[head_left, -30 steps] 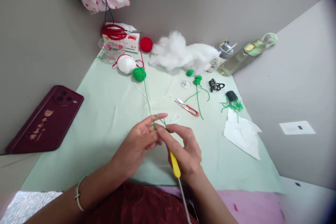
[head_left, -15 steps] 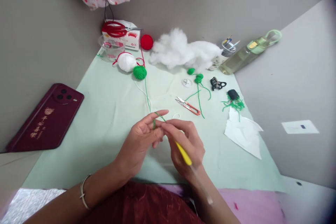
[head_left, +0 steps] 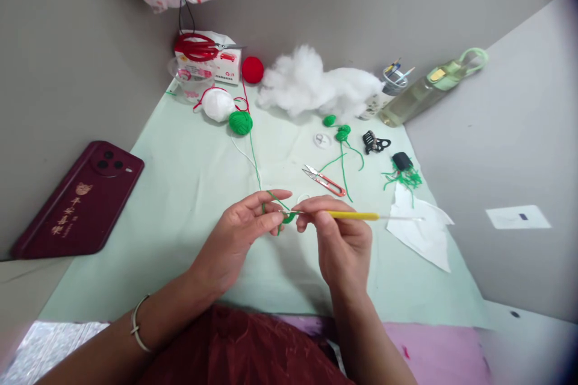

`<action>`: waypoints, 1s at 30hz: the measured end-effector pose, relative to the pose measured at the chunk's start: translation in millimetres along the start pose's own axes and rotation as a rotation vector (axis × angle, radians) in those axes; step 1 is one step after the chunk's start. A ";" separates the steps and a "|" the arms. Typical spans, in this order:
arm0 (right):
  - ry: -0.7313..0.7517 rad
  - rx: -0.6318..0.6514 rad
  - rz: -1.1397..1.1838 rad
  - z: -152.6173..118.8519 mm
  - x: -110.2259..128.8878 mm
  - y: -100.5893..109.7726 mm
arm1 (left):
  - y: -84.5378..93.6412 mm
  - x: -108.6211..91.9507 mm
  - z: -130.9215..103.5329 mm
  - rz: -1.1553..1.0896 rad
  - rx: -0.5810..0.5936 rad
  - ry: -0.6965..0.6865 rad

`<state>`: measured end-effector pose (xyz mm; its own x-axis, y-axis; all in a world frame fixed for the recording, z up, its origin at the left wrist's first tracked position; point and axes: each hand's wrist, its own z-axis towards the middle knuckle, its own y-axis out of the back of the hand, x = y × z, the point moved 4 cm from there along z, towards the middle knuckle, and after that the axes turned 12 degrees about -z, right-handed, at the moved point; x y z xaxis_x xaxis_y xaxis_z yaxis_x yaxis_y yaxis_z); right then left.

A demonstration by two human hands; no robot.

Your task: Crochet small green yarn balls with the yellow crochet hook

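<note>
Pinched in my left hand (head_left: 246,222) is a small green crochet piece (head_left: 289,217), with green yarn running over the raised index finger. That strand leads back to a green yarn ball (head_left: 241,123) on the table. My right hand (head_left: 341,231) grips a crochet hook (head_left: 354,215) by its yellow handle, which lies almost level and points out to the right. The hook's thin metal end meets the green piece between both hands; whether it passes through a stitch is too small to tell. A loop of white yarn (head_left: 303,197) shows just behind the fingers.
Orange thread snips (head_left: 326,181) lie beyond my right hand, near small green crocheted pieces (head_left: 343,133). White stuffing (head_left: 311,87), a red yarn ball (head_left: 252,70) and a water bottle (head_left: 427,93) line the back. At left rests a dark red phone (head_left: 79,198); a white paper (head_left: 419,231) lies right.
My right hand has shifted right and turned, so the hook has swung from slanting down toward me to nearly level. The green piece now shows between my hands. My left hand has barely moved.
</note>
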<state>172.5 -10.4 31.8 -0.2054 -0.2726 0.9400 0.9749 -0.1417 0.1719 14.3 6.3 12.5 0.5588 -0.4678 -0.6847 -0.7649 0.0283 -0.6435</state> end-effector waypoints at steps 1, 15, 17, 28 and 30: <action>-0.011 0.011 0.009 -0.5 0.2 1.1 | 0.3 -1.0 0.3 0.006 -0.004 -0.001; 0.183 -0.068 -0.252 -6.8 10.2 -1.2 | 1.9 9.3 2.1 -0.226 0.017 0.190; 0.096 -0.062 -0.126 -1.8 9.1 -2.2 | 1.7 7.0 2.4 -0.173 0.012 0.132; 0.418 -0.079 -0.597 -16.8 11.7 -8.3 | -2.4 11.0 2.3 -0.214 0.003 0.153; 0.291 -0.116 -0.440 -12.4 10.7 -1.9 | -0.1 10.9 3.5 -0.275 -0.011 0.177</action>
<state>167.4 -24.8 37.9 -0.6240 -0.4134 0.6631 0.7785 -0.4020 0.4820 21.6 4.3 3.8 0.6810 -0.6031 -0.4154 -0.5972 -0.1290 -0.7917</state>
